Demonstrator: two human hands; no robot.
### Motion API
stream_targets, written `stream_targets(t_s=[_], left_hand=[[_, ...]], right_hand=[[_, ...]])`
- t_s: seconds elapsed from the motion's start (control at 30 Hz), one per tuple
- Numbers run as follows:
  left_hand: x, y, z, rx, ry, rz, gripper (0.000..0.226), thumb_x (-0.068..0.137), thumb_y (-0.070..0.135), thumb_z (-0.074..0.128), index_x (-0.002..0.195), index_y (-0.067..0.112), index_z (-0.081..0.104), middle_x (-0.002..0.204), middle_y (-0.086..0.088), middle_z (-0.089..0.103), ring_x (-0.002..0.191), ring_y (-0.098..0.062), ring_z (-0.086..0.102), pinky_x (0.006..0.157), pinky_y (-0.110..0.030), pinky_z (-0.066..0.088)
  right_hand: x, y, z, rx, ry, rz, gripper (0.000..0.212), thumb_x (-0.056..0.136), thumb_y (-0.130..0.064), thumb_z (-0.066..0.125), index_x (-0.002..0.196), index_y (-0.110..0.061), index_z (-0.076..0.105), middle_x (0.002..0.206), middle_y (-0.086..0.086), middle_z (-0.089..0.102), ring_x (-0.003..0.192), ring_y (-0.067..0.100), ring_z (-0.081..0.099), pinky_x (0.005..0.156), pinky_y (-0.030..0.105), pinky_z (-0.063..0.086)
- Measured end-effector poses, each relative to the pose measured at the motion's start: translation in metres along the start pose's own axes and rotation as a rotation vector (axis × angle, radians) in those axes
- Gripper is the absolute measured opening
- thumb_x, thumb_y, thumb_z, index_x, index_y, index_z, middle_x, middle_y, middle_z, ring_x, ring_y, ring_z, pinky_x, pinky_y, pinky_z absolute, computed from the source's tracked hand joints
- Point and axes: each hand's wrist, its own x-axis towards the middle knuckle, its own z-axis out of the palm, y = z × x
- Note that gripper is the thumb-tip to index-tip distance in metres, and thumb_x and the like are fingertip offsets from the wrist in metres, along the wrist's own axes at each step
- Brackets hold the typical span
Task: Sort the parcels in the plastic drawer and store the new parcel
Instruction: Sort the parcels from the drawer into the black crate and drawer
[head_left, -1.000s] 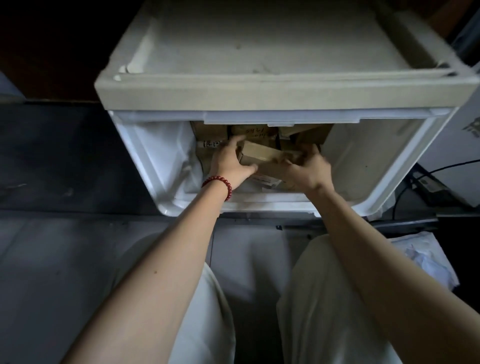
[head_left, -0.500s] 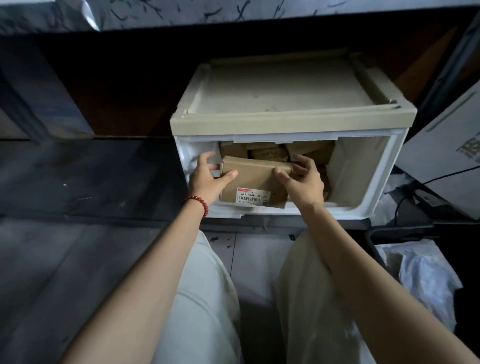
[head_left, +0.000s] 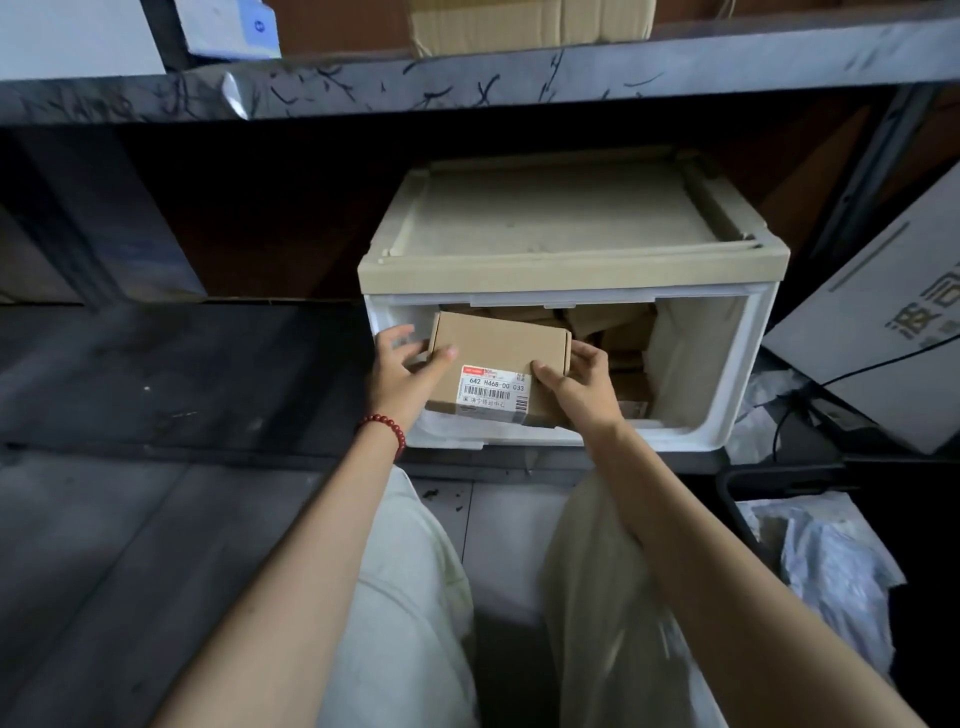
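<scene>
1. Hands number two, both bare, and together they hold one brown cardboard parcel at the front of the open plastic drawer. Whether the parcel rests on anything cannot be told.
2. The left hand grips the parcel's 9 o'clock end, with the thumb on the top face and the fingers, somewhat blurred, round the side.
3. The right hand grips the 3 o'clock end, with the thumb pressed on top just beside the label and the fingers curled round the edge.
4. One white shipping label with a red corner and barcodes sits on the parcel's top face, toward 5 o'clock.
5. One red bead bracelet circles the left wrist.
6. More brown parcels lie deeper in the drawer, at 1 to 3 o'clock of the held one. Shadow hides their count.
7. The one white drawer stands open under one beige cabinet top at its 12 o'clock.
8. One large pale box leans tilted at 3 o'clock of the drawer, with one black cable across it.
9. One crumpled plastic bag lies at 5 o'clock.
10. One dark shelf edge runs high at 12 o'clock, with one cardboard carton on it.
</scene>
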Motion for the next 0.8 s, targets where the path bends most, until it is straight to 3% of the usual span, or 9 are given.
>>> stream_targets(t_s=[0.1,0.2,0.33,0.43,0.53,0.6,0.73,0.8], left_hand=[[-0.003,-0.002,0.008,0.014,-0.086,0.034,0.049,0.079,0.03,0.077,0.115,0.03,0.044,0.123,0.008,0.059,0.112,-0.013,0.057,0.092,-0.029,0.048],[-0.004,-0.006,0.014,0.028,-0.119,0.068,0.05,0.074,0.031,0.081,0.112,0.034,0.047,0.127,0.009,0.055,0.114,-0.007,0.054,0.099,-0.03,0.046],[-0.005,-0.003,0.016,0.048,-0.15,0.051,0.055,0.076,0.034,0.079,0.123,0.028,0.05,0.124,0.012,0.052,0.112,0.0,0.047,0.091,-0.012,0.038],[-0.003,-0.003,0.015,0.091,-0.155,0.038,0.063,0.075,0.047,0.077,0.129,0.03,0.049,0.136,0.008,0.051,0.122,-0.008,0.048,0.098,-0.023,0.041],[-0.004,-0.002,0.016,0.112,-0.164,0.022,0.072,0.073,0.053,0.075,0.135,0.028,0.048,0.137,0.007,0.047,0.112,-0.005,0.052,0.079,-0.016,0.048],[-0.004,-0.003,0.016,0.103,-0.165,0.014,0.081,0.066,0.061,0.076,0.134,0.029,0.049,0.137,0.004,0.046,0.108,-0.009,0.058,0.071,-0.023,0.057],[-0.005,-0.003,0.015,0.139,-0.166,-0.04,0.1,0.045,0.08,0.069,0.131,0.033,0.051,0.139,0.002,0.047,0.119,-0.018,0.054,0.092,-0.04,0.054],[-0.003,-0.005,0.015,0.123,-0.182,-0.077,0.094,0.05,0.075,0.074,0.13,0.032,0.052,0.132,-0.001,0.053,0.11,-0.018,0.061,0.084,-0.036,0.057]], right_hand=[[0.002,0.0,-0.002,-0.006,0.039,0.009,0.052,0.076,-0.033,0.077,0.113,-0.024,0.043,0.12,-0.002,0.059,0.11,0.019,0.061,0.093,0.051,0.052],[0.002,0.0,-0.006,-0.047,0.088,0.009,0.049,0.077,-0.035,0.077,0.11,-0.018,0.045,0.116,0.003,0.059,0.105,0.021,0.062,0.087,0.052,0.054],[0.003,-0.001,-0.011,-0.084,0.141,0.001,0.038,0.082,-0.041,0.071,0.104,-0.018,0.048,0.106,-0.002,0.06,0.104,0.022,0.062,0.09,0.05,0.053],[0.002,-0.004,-0.012,-0.12,0.16,-0.004,0.027,0.092,-0.041,0.059,0.105,-0.019,0.05,0.104,-0.005,0.058,0.105,0.019,0.057,0.093,0.042,0.05],[0.001,-0.006,-0.011,-0.127,0.168,-0.016,0.02,0.095,-0.037,0.055,0.104,-0.02,0.049,0.097,-0.009,0.057,0.099,0.016,0.053,0.086,0.035,0.047],[0.002,-0.005,-0.009,-0.113,0.153,0.005,0.018,0.095,-0.035,0.056,0.099,-0.02,0.049,0.09,-0.01,0.055,0.094,0.016,0.055,0.085,0.037,0.051],[-0.004,-0.009,-0.002,-0.003,0.066,0.107,0.03,0.094,-0.036,0.058,0.11,-0.012,0.05,0.089,0.001,0.058,0.082,0.013,0.059,0.066,0.035,0.058],[-0.005,-0.009,-0.003,0.006,0.039,0.139,0.041,0.093,-0.039,0.059,0.121,-0.012,0.047,0.089,0.0,0.061,0.092,0.016,0.06,0.07,0.035,0.059]])
